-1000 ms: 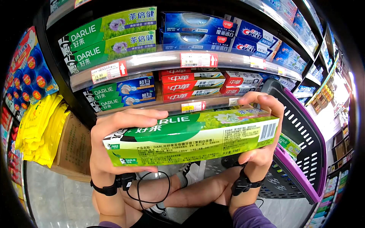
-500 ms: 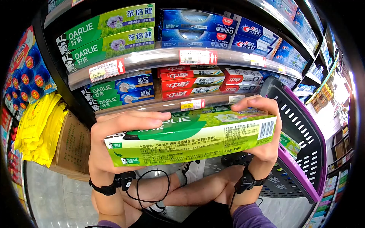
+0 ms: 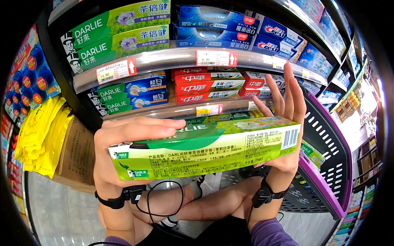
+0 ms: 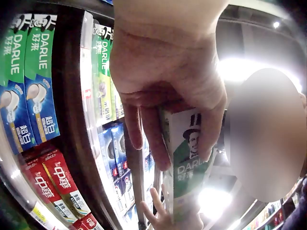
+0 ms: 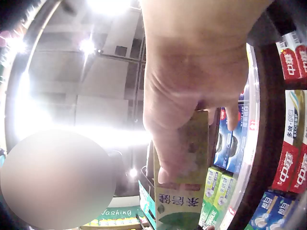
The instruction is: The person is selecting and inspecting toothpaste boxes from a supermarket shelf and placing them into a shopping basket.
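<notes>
Left hand (image 3: 119, 132): grips the left end of a long, green-and-white cardboard toothpaste box (image 3: 205, 152), curled over its top.
Right hand (image 3: 294, 110): touches the right end, stretched straight and spread upward.
Toothpaste box: spans from hand to hand, rising slightly rightward.
Black plastic basket with purple rim (image 3: 349, 174): stands beside the right hand.

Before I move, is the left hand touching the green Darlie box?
Touching. The left wrist view shows it: the left hand grips one end of the green Darlie box, with digits against opposite sides.
</notes>
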Tool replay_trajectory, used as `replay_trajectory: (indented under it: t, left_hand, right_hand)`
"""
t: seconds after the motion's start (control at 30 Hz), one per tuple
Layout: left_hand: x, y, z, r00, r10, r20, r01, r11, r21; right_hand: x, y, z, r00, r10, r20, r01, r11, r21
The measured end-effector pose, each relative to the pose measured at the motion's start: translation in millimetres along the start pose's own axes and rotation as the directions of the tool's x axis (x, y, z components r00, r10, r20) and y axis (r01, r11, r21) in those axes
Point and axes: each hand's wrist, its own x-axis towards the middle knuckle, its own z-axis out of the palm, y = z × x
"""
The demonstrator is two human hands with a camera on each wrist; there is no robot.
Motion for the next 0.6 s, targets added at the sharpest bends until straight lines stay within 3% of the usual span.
replay_trajectory:
  t: [0.23,0.3,0.47,0.6]
  left_hand:
    - [-1.7,-3.0,-1.3,1.000,0.007,-0.002,-0.007,0.999,-0.032]
    - [-1.7,-2.6,-1.7,1.000,0.000,0.000,0.000,0.999,-0.034]
    - [-4.3,-3.6,-2.2,1.000,-0.026,-0.004,0.026,0.996,-0.081]
    - [-5.6,-3.7,-1.5,0.999,-0.037,-0.030,0.034,0.993,-0.115]
  right_hand:
    - [-1.9,-4.6,8.0,0.998,0.050,-0.032,-0.043,0.982,0.182]
    - [-2.3,-7.3,1.9,0.988,0.070,0.138,-0.098,0.974,0.205]
    - [-6.1,-10.9,12.3,0.995,0.089,0.053,-0.102,0.928,0.360]
    - [-6.5,-10.4,12.2,0.995,0.080,0.062,-0.097,0.929,0.357]
